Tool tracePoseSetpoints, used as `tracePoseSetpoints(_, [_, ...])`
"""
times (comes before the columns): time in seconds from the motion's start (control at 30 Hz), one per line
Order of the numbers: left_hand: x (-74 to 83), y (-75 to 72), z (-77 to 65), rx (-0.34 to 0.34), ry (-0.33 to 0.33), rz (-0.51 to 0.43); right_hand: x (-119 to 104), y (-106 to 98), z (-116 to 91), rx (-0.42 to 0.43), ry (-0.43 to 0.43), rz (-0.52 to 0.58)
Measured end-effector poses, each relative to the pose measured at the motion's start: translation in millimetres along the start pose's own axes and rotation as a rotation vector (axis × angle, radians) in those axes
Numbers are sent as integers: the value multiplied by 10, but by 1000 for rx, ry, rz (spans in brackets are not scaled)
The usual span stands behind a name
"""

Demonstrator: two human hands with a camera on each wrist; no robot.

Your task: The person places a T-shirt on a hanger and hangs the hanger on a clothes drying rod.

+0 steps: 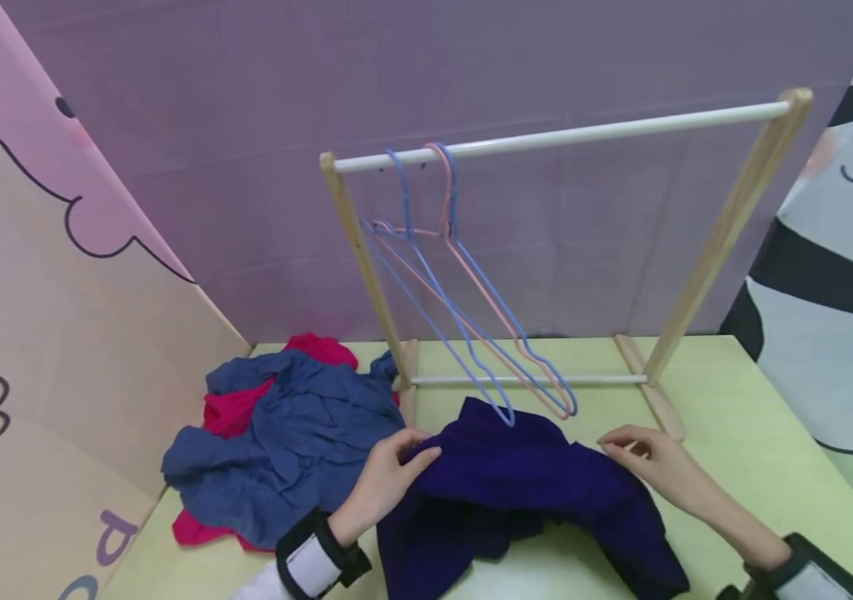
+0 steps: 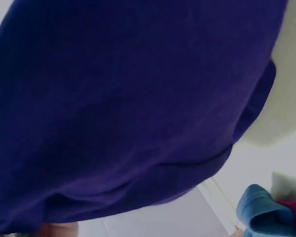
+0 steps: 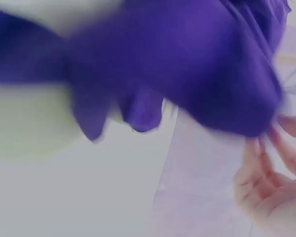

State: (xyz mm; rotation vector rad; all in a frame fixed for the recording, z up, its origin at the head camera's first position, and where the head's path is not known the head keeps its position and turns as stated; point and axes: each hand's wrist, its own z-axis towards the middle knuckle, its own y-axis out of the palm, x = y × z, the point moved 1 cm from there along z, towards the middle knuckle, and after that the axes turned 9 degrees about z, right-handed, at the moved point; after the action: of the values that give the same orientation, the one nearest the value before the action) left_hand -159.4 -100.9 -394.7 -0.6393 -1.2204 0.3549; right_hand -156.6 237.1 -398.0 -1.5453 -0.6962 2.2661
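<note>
Dk purple garment [image 1: 516, 471] was in front of the rack [image 1: 730, 225], its raised top edge just below the hangers [image 1: 406, 196]. L hand [image 1: 389, 475] pinched the garment near its end twd the rack's L side, thumb on top, prob. b/c a grip at the edge lets the rest drape & the folds drop. R hand [image 1: 666, 467] was nr the rack's R foot, fingers drawn narrow, tips at the cloth's edge; couldn't tell if they actually gripped it, as the R wrist view was blurred there. A loose end hung below that hand, away from the rack.

Three hangers, two blue & one pink, hung by their hooks at the L end of the rack's top rail [image 1: 561, 137], prob. grouped to keep them together; their lower corners slanted twd the person. Blue-grey cloth [image 1: 299, 442] lay crumpled over red cloth [image 1: 321, 350] left of the rack, prob. set aside so the garment had room in front.

Surface: pale yellow-green table [image 1: 764, 433] under the rack, shadowed below the garment. Room: greyish-purple backdrop [image 1: 546, 50] behind the rack, cream panel [image 1: 59, 350] w/ pink cloud & flower to its L, panda print [image 1: 839, 350] to its R. Both wrists wore dk straps [image 1: 319, 557].
</note>
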Motion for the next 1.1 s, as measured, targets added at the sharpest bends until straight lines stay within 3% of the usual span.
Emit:
tracePoseSetpoints(0.13, [12, 39, 10, 36, 31, 48, -341, -186, 316, -73, -36, -18])
tracePoseSetpoints(0.3, [17, 99, -20, 20, 59, 68, -941, -365, 719, -114, -87, -60])
tracePoseSetpoints(0.5, [15, 109, -50, -22, 91, 108, -1372, -323, 1049, -191, -91, -85])
tracePoseSetpoints(0.7, [9, 122, -52, -95, 111, 105, -1442, -144, 1147, -257, -60, -31])
tracePoseSetpoints(0.87, [2, 128, -71, -133, 108, 85, -1383, -32, 1192, -230, -53, 21])
tracePoseSetpoints(1.1, [-36, 108, -94, -161, 105, 75, -1350, 57, 1228, -155, 22, 52])
